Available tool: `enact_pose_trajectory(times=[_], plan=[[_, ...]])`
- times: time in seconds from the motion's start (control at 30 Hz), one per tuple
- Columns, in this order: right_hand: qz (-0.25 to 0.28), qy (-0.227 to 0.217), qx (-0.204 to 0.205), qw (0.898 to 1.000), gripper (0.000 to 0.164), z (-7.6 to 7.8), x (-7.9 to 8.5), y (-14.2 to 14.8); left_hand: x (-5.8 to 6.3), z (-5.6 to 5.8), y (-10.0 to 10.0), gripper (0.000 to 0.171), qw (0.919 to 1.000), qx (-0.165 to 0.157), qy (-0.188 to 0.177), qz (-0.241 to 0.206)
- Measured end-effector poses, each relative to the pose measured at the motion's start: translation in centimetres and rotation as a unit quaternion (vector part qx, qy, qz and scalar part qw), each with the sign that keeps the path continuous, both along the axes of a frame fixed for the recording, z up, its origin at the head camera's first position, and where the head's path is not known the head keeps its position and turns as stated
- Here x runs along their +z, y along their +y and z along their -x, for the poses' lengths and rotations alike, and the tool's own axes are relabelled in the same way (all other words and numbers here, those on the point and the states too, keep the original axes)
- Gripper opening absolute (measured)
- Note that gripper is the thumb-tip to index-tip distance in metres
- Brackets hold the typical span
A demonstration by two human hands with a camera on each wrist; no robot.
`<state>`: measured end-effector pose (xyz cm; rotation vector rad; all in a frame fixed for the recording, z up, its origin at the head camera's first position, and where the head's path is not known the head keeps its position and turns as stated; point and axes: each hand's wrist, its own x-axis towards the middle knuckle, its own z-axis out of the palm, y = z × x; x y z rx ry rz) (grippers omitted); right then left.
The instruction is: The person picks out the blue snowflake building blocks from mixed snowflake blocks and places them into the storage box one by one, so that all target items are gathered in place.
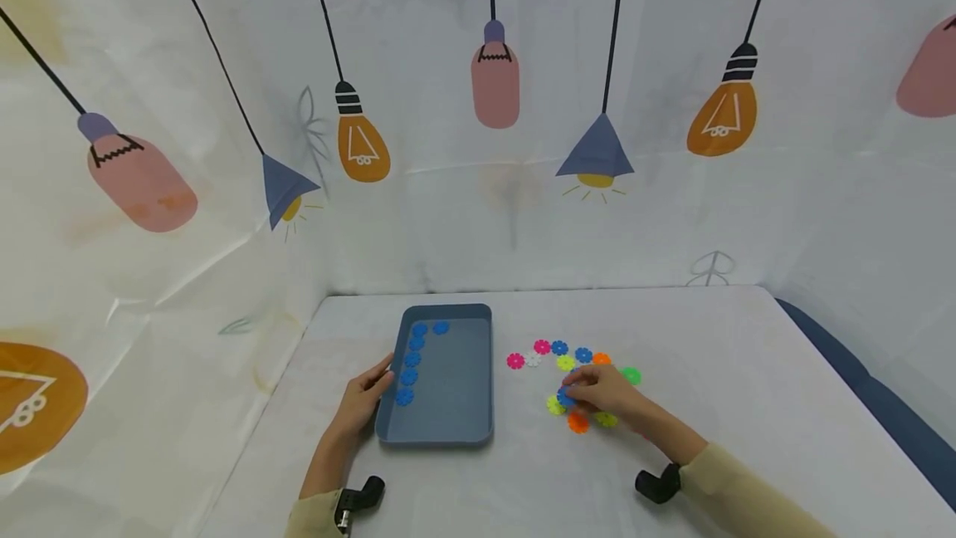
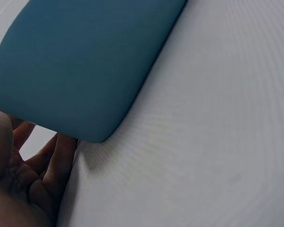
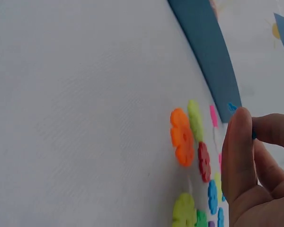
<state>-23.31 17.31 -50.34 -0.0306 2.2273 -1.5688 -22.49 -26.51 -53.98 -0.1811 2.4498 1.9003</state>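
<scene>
A blue-grey tray [image 1: 456,380] lies on the table with several blue flower-shaped pieces [image 1: 409,376] in a column along its left side and one more at the top. My left hand [image 1: 362,397] grips the tray's left edge, thumb at the rim; in the left wrist view its fingers [image 2: 61,161] reach to the tray's underside. My right hand [image 1: 603,390] pinches a blue flower-shaped piece [image 1: 565,396] between thumb and fingertips, above the scattered pieces. In the right wrist view only a sliver of that piece [image 3: 253,134] shows between the fingers.
Right of the tray lie loose flower pieces: pink [image 1: 515,361], white [image 1: 533,359], orange [image 1: 578,423], yellow [image 1: 556,405], green [image 1: 631,375] and blue [image 1: 583,354]. A red piece [image 3: 204,161] shows beside the orange one. A lamp-printed sheet [image 1: 448,222] hangs behind the white table [image 1: 568,488].
</scene>
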Motion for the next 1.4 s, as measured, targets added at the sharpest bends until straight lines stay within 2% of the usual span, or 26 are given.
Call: enact_pose_trajectory(times=[0.13,0.4,0.7,0.87,1.1,1.4], plan=[[0.011,0.001,0.001,1.0,0.024,0.2,0.4,-1.6,-0.2,0.0,0.0,0.051,1.0,-0.002,-0.002,0.001],[0.072,0.011,0.011,0.997,0.025,0.9,0.8,-5.4,-0.3,-0.2,-0.1,0.05,1.0,-0.002,0.007,-0.003],[0.079,0.015,0.015,0.997,0.024,2.0,0.7,-9.4,0.0,-0.2,-0.2,0.05,0.9998,-0.003,0.019,-0.005],[0.091,0.014,0.027,0.995,0.027,2.7,1.0,-11.0,0.2,0.1,-0.2,0.051,0.9996,-0.009,0.026,-0.006],[0.121,0.002,0.024,0.992,0.028,3.7,0.7,-12.7,0.0,0.2,-0.3,0.051,0.9991,-0.009,0.041,0.01],[0.145,-0.007,0.032,0.989,0.028,4.5,1.5,-14.9,-0.1,-0.1,-0.3,0.05,0.9995,-0.005,0.026,-0.014]])
